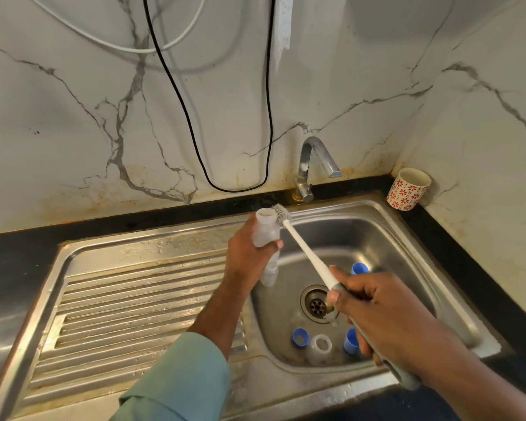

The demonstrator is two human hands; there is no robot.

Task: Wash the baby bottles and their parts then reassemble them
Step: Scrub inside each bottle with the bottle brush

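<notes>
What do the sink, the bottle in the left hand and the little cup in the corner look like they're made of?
Sink: brushed stainless steel, going by its grey metallic sheen and reflections.
Bottle: likely translucent plastic, cloudy white and see-through.
Cup: probably glazed ceramic, cream with a red flower print, though paper or plastic can't be ruled out.

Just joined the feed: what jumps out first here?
The left hand holds a clear baby bottle above the sink, while the right hand holds a white bottle brush with its bristles beside the bottle's mouth. Blue caps lie in the basin.
</notes>
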